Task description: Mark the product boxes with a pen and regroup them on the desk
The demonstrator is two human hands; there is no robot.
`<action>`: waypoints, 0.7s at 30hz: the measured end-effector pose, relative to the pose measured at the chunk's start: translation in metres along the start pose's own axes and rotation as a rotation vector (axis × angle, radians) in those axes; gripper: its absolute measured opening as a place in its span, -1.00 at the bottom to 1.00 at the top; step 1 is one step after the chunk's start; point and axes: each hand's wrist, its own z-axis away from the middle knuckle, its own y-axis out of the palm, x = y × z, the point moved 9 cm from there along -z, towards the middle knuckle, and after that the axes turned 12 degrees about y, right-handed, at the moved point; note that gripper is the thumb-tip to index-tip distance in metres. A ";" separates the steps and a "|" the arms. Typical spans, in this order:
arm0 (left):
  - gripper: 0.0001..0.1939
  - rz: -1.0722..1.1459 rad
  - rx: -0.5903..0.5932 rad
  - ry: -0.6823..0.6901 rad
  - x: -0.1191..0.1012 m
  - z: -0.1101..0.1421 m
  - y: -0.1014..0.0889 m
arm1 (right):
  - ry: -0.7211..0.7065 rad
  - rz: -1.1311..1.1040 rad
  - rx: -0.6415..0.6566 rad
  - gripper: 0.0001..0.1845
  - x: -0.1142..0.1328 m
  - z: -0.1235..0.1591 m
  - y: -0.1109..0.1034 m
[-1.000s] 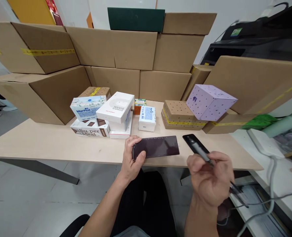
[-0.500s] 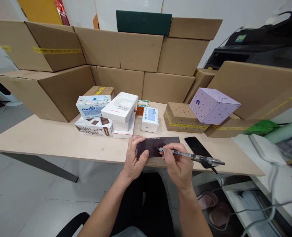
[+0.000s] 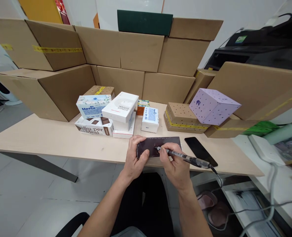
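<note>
The left hand is curled over the left end of a flat dark-brown box that lies at the near edge of the pale wooden table, fingers wrapped round its short side and thumb pressed along the front; the right hand is closed on a pen in a writing grip, the tip touching the box's top face just right of the left hand's fingers. The box looks light, stiff and thin, probably glossy card (so it would likely slide under the pen if not pinned), and the short end where the left hand clamps it seems the sound place to hold it; the pen is slim and rigid, best gripped low near the tip as it is here. Just right of the box a black phone lies face up; behind it stand a small white-and-blue packet, a white power-bank box stacked on other cartons, a Super Meal box and a tilted lilac box, with big cardboard cartons walling the back.
</note>
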 end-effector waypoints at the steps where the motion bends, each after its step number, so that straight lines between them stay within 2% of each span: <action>1: -0.66 -0.007 0.001 -0.005 0.000 0.000 0.000 | 0.002 -0.001 0.006 -0.94 0.000 0.000 0.000; 5: -0.66 -0.020 0.003 -0.020 0.002 0.000 0.000 | 0.022 -0.013 0.048 -0.95 -0.003 -0.001 0.001; 8: -0.66 -0.024 0.002 -0.025 0.003 0.000 0.000 | 0.074 -0.099 0.011 -0.94 -0.007 0.000 -0.002; 10: -0.67 -0.042 0.002 -0.041 0.004 0.000 -0.001 | 0.138 -0.238 -0.088 -0.93 -0.014 0.001 -0.011; 14: -0.67 -0.066 0.006 -0.091 0.008 -0.001 -0.002 | 0.249 -0.464 -0.395 -0.88 -0.040 0.009 -0.041; 16: -0.67 -0.060 0.009 -0.108 0.009 -0.001 -0.002 | 0.314 -0.387 -0.482 -0.80 -0.060 0.013 -0.056; 17: -0.67 -0.056 0.009 -0.113 0.010 -0.002 -0.002 | 0.350 -0.295 -0.475 -0.77 -0.071 0.013 -0.061; 19: -0.67 -0.046 0.006 -0.122 0.010 -0.003 -0.002 | 0.395 -0.036 -0.363 -0.71 -0.094 0.010 -0.062; 21: -0.66 -0.038 0.001 -0.139 0.011 -0.004 -0.002 | 0.340 0.242 -0.164 -0.65 -0.111 0.005 -0.050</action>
